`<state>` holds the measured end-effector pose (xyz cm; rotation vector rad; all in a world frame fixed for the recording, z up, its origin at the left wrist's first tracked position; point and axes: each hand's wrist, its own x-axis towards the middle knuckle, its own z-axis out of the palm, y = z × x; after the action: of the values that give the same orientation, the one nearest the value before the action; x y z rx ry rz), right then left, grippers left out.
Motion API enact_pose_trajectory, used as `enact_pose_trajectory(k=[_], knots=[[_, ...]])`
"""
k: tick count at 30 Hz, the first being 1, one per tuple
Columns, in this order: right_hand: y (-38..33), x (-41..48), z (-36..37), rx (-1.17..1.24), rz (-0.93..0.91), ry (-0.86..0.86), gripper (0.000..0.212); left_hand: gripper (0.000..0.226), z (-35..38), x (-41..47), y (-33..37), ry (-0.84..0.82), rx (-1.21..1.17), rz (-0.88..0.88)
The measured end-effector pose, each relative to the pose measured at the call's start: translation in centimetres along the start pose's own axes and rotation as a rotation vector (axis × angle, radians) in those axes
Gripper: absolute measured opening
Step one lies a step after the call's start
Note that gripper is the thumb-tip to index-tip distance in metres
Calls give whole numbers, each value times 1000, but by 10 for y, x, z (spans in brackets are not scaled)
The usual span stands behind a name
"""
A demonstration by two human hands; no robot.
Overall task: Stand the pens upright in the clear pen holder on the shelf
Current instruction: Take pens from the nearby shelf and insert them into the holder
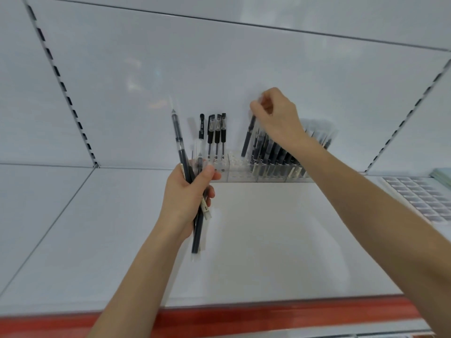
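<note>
A clear pen holder (238,170) stands at the back of the white shelf (268,240). Several black capped pens (216,132) stand upright in its left part, and many wrapped black pens (273,152) fill its right part. My right hand (278,115) pinches the top of one wrapped black pen (247,137), which hangs slightly tilted with its lower end just above the holder's middle slots. My left hand (189,193) grips a bunch of wrapped black pens (180,147) in front of the holder's left end; one sticks up high, another points down.
A white back panel (219,69) rises behind the holder, with slotted uprights at left and right. At the far right lie a flat pack of small grey squares (419,196) and a pale green stack (443,178). A red strip (244,318) edges the shelf front.
</note>
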<state>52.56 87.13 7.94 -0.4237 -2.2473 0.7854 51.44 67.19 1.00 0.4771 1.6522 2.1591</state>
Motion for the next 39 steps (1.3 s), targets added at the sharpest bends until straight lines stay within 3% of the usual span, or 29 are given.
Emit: enact_pose_trajectory(k=[2, 6, 20, 27, 31, 33, 36, 39], knots=[[2, 1, -3, -4, -15, 37, 11, 7, -2, 0, 0, 2, -2, -7], [3, -3, -11, -54, -62, 70, 27, 7, -4, 0, 0, -8, 2, -24], [8, -11, -23, -89, -86, 108, 19, 7, 1, -3, -1, -38, 30, -24], [19, -9, -25, -98, -107, -12, 14, 7, 20, -4, 0, 28, 10, -5], [32, -9, -25, -332, -180, -171, 16, 8, 37, -3, 0, 70, -72, -36], [33, -11, -26, -401, -286, -152, 19, 9, 43, -3, 1, 81, -121, -41], [19, -26, -40, -212, -320, -53, 16, 6, 52, -5, 3, 70, -241, -59], [8, -54, -53, 119, -110, -300, 9, 7, 63, -5, 6, 61, -378, -51]])
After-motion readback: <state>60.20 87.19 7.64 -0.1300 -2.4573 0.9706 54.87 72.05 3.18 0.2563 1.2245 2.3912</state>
